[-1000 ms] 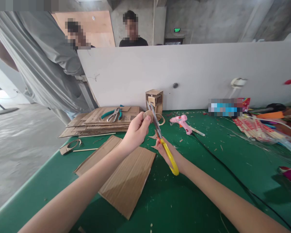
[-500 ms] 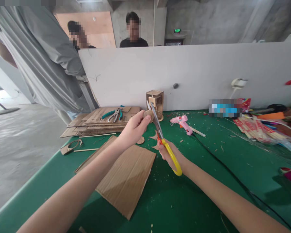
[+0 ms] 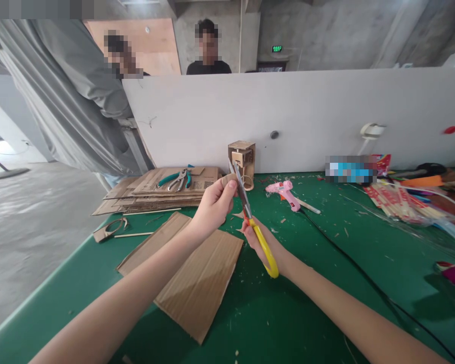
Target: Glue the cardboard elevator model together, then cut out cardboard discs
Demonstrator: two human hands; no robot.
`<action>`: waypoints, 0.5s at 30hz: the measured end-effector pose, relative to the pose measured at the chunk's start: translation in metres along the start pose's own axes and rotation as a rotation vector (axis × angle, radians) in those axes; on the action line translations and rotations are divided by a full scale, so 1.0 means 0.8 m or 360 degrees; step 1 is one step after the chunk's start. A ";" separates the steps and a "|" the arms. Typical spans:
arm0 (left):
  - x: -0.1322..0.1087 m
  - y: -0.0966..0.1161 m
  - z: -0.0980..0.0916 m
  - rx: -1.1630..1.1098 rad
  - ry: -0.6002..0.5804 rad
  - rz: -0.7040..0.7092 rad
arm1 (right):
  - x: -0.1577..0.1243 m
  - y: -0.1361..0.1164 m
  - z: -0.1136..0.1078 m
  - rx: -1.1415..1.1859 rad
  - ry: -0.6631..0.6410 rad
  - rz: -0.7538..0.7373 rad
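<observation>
Between the thumb and fingers of my left hand [image 3: 215, 202] is a small piece of cardboard [image 3: 230, 177], mostly covered by the fingers. My right hand [image 3: 263, 241] is closed around the yellow and orange handles of a pair of scissors [image 3: 266, 250]. The blades point up and away, slightly parted, with the cardboard piece at them. Below my hands lies a large cardboard sheet [image 3: 200, 283] on the green table. Behind the blades stands a small cardboard box model [image 3: 249, 151], partly hidden by them.
A pink glue gun [image 3: 286, 193] with a black cable lies right of centre. Pliers [image 3: 180, 179] rest on stacked cardboard [image 3: 140, 194] at the left. Packaged sticks [image 3: 398, 202] lie at the right. A white partition [image 3: 303, 111] borders the back, with two people behind it.
My left hand has turned a little, so less of the round cardboard piece shows. The scissor blades have drawn closer together, and the handles have shifted slightly left.
</observation>
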State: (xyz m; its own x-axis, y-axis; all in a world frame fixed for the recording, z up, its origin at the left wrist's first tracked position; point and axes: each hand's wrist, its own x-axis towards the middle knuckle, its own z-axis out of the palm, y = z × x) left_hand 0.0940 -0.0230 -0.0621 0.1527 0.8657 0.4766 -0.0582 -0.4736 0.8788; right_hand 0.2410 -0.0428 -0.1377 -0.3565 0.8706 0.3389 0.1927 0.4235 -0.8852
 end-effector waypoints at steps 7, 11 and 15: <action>0.001 -0.002 -0.004 -0.0002 -0.0068 -0.0040 | -0.003 -0.008 -0.002 0.0000 -0.0006 0.0091; 0.001 0.000 -0.007 0.0033 -0.0076 -0.0086 | 0.000 -0.001 -0.005 -0.0033 -0.0023 0.0109; 0.003 0.005 -0.010 0.0048 -0.0119 -0.0052 | 0.003 0.008 -0.008 -0.0107 -0.0060 0.0078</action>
State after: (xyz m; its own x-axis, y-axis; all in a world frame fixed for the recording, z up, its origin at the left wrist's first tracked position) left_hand 0.0863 -0.0215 -0.0574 0.2272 0.8669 0.4438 -0.0222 -0.4509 0.8923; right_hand 0.2471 -0.0363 -0.1402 -0.3792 0.8811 0.2826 0.2710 0.3977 -0.8766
